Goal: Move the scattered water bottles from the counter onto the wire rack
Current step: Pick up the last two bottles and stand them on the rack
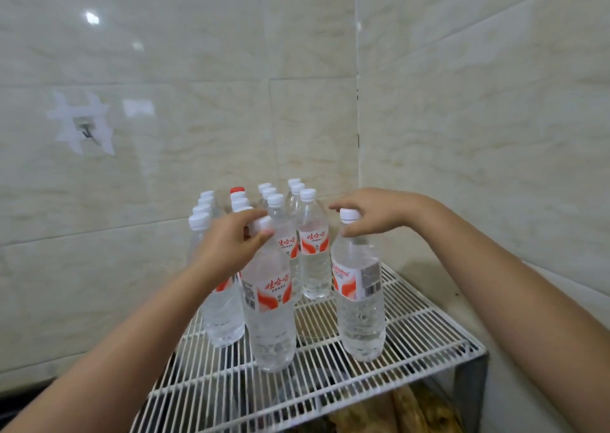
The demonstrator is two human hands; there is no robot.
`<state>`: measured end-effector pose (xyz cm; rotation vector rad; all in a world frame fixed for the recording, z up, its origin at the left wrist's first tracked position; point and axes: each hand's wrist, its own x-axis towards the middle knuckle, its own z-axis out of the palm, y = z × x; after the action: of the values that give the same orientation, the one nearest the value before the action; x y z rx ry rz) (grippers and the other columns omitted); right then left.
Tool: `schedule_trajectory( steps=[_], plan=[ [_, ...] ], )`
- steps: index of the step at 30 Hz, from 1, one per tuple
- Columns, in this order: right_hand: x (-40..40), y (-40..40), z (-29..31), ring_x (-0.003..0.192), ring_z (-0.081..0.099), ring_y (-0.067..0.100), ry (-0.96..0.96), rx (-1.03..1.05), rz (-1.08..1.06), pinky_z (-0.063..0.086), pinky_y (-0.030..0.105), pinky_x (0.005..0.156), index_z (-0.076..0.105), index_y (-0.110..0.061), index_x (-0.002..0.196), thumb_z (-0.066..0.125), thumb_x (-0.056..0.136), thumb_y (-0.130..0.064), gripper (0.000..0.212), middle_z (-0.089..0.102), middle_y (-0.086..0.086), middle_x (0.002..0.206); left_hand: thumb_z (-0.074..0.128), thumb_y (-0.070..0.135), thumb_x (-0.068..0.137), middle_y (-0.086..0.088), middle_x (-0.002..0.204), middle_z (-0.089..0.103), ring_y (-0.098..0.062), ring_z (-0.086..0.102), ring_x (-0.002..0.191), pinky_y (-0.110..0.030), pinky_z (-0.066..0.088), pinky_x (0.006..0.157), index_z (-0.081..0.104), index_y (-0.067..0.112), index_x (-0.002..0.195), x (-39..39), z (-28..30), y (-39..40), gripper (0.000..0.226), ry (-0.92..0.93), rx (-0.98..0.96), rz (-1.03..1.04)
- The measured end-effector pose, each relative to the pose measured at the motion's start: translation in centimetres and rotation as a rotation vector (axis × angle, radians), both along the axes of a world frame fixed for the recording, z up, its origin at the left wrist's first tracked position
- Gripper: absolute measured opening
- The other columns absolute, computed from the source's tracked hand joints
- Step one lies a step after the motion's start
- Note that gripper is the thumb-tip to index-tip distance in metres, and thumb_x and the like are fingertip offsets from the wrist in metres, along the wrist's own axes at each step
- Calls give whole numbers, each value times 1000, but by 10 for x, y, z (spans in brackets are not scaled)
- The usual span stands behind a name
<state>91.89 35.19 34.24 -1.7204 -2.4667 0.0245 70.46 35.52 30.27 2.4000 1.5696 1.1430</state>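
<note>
We are gripping one water bottle in each hand, two bottles in all, both upright with their bases on the white wire rack (412, 320). Our left hand (231, 238) is curling fingers and thumb around the white cap of the left bottle (270, 320), which is standing at the front of the group with its red-and-white label facing us. Our right hand (373, 214) is pinching the cap and neck of the right bottle (359, 300) from above, index finger over the top and thumb against the neck below; this bottle is standing apart from the others, nearest the rack's front right side, its barcode turned toward us. Beyond our hands, the stored bottles (310, 254) are standing in roughly four rows running toward the wall corner; we are counting about thirteen caps there, though those behind our left hand are partly hidden, so the count is uncertain. Twelve of those caps are white, and one red cap (237, 190) is showing at the back, just past our left hand. One more bottle (222, 317) is standing under our left wrist, touching the left bottle. Below the rack, something brown (406, 409) is lying, too blurred to identify.
</note>
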Motion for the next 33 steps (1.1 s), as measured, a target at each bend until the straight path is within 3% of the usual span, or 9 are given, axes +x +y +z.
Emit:
schedule_trajectory(
  steps=[2,6,8,10,15,20,24,28,33],
  plan=[
    [5,-6,7,118,50,16,88,-112,52,42,31,100,44,-17,135,55,89,-15,47,50,2,136,58,19,89,-13,122,63,-24,59,107,-24,40,84,53,8,128,5,0,0,41,-35,16,-12],
    [-4,-3,1,69,57,14,161,94,-17,46,21,57,62,-12,116,59,88,-28,32,59,3,109,60,13,88,-15,118,64,-24,60,106,-24,42,86,56,5,125,17,-5,1,38,-134,7,-82],
    [-15,3,-6,67,54,24,101,291,-156,36,25,48,65,-6,78,54,88,-38,36,60,6,78,60,13,87,-14,118,64,-19,59,102,-25,43,88,57,6,124,20,-7,3,38,-147,10,-104],
    [-26,5,-12,67,47,25,75,361,-287,25,22,46,44,-11,53,46,89,-44,49,43,1,57,59,13,88,-12,121,63,-20,58,104,-27,44,90,57,6,124,21,-8,5,37,-169,15,-92],
    [-28,4,-10,77,52,22,4,262,-130,27,23,48,62,-11,85,47,87,-51,42,53,1,73,57,15,90,-12,124,61,-22,58,103,-32,46,89,55,7,126,6,-8,8,37,-153,21,9],
    [-31,2,-20,75,46,18,205,279,-108,26,21,47,36,-23,58,64,80,-43,42,48,-2,72,67,25,82,-9,124,62,-24,57,111,-31,44,90,53,13,129,14,2,1,50,4,-7,103],
    [-32,4,-23,75,46,18,341,281,-163,23,20,46,39,-19,56,68,79,-34,40,47,0,69,67,24,83,-10,129,60,-24,55,118,-30,42,96,54,11,127,25,8,9,48,-4,-25,93],
    [-26,14,-17,75,50,19,500,212,-154,30,20,49,65,0,84,66,80,-18,18,60,11,76,66,22,83,-12,127,60,-24,55,116,-26,42,91,53,9,128,28,15,19,48,-84,-36,99],
    [-22,35,-20,81,52,19,557,249,-117,38,25,61,65,1,95,65,80,-13,20,66,17,96,65,20,85,-12,130,58,-22,54,118,-25,40,95,51,8,130,45,13,30,49,-96,-49,31]
  ],
)
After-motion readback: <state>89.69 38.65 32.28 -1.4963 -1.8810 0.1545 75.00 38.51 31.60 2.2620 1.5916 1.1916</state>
